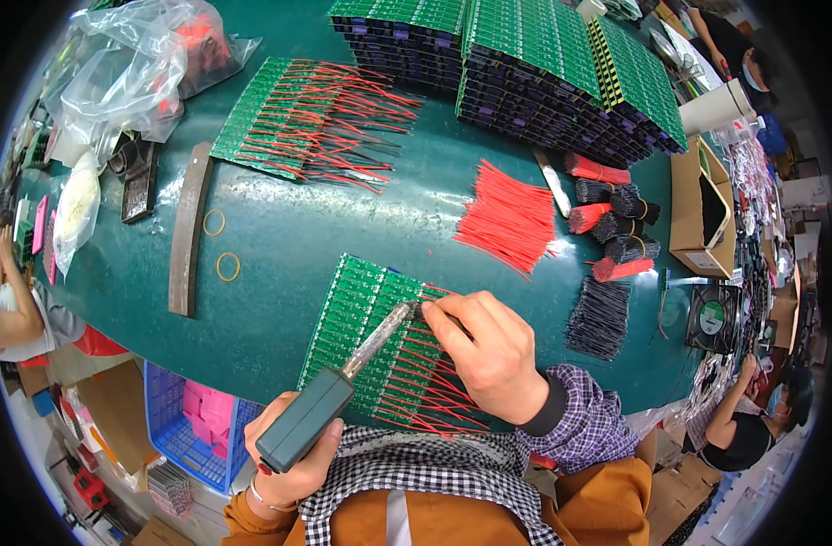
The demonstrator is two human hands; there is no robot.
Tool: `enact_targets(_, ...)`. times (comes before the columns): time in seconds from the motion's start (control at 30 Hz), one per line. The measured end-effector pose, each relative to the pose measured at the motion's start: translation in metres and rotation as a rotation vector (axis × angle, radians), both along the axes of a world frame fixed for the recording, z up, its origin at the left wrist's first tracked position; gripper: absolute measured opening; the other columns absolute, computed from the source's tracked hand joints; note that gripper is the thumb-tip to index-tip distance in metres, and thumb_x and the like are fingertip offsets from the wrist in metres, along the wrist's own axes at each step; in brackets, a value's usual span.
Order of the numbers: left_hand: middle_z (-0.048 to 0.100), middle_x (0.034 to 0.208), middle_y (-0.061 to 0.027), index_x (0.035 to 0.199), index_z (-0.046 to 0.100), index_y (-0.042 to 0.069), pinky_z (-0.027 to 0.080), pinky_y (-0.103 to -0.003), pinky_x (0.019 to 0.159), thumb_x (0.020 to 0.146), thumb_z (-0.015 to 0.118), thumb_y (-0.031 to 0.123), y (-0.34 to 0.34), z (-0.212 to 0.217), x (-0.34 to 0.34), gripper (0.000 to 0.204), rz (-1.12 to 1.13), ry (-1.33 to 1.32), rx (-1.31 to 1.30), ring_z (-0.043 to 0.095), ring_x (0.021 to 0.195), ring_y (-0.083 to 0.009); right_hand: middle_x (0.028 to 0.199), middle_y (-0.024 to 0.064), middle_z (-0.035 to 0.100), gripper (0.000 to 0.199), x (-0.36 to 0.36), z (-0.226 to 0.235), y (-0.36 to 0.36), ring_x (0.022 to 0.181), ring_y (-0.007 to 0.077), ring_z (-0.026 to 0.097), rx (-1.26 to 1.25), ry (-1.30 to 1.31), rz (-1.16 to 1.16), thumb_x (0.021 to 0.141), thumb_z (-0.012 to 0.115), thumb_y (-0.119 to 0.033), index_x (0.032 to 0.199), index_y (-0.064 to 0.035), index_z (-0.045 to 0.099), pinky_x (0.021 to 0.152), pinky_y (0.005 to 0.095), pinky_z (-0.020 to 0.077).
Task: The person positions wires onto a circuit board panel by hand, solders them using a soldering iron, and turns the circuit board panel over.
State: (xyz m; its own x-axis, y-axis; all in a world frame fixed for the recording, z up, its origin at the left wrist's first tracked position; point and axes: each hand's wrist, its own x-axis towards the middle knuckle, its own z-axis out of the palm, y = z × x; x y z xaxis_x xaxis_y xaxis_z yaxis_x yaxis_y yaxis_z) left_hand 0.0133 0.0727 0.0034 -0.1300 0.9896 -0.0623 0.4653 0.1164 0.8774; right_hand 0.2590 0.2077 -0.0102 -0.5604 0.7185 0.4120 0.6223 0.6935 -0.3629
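Beside right fingers (461,309) seemingly pinching a wire (418,311), burns could be caused by slippage of the soldering iron (311,414) clasped in left fingers (268,419).

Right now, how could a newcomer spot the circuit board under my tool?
On the green table, go to the near edge, beyond the checked cloth. The circuit board lies there, with red wires and your right hand along its right side. Unlike the wired boards and tall stacks farther off, it alone has your left hand's tool across it.
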Motion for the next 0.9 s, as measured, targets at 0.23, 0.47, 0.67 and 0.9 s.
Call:
enact_targets(0.23,0.070,0.089,-0.0160,0.099,0.075,-0.003,0.056,-0.037,0.065,0.076,0.081,0.002,0.000,-0.003,-0.007,0.024,-0.020,-0.011,-0.021,0.070,0.074,-0.0298,0.096,0.0094,0.069,0.032,-0.003,0.002,0.004,0.080,0.0235,0.067,-0.007,0.015,-0.029,0.072,0.071,-0.003,0.104,0.0028,0.073,0.065,0.0330,0.0551)
enact_targets(0.47,0.071,0.088,-0.0114,0.098,0.076,0.000,0.057,-0.036,0.067,0.078,0.084,0.003,-0.005,0.015,-0.009,0.023,0.028,0.026,-0.011,0.070,0.075,-0.0253,0.098,0.0102,0.066,0.030,-0.011,0.012,0.006,0.085,0.0251,0.066,-0.046,-0.015,0.034,0.076,0.068,-0.008,0.105,-0.0002,0.071,0.070,0.0356,0.0554)
enact_targets(0.67,0.073,0.093,-0.0101,0.112,0.068,-0.003,0.055,-0.028,0.071,0.088,0.082,0.006,0.016,0.002,0.015,0.029,0.040,-0.316,0.158,0.071,0.082,-0.0126,0.091,0.0123,0.064,0.028,0.008,-0.003,-0.006,0.079,0.0303,0.064,0.029,-0.005,-0.112,0.073,0.073,0.007,0.101,0.0013,0.074,0.065,0.0393,0.0523)
enact_targets(0.9,0.075,0.095,-0.0102,0.114,0.067,-0.004,0.056,-0.028,0.072,0.087,0.080,0.002,0.001,0.003,0.014,0.030,0.125,-0.313,0.296,0.073,0.083,-0.0144,0.093,0.0142,0.062,0.025,-0.005,-0.006,-0.008,0.083,0.0332,0.063,-0.023,0.019,-0.068,0.080,0.071,0.009,0.104,0.0013,0.071,0.069,0.0427,0.0513)
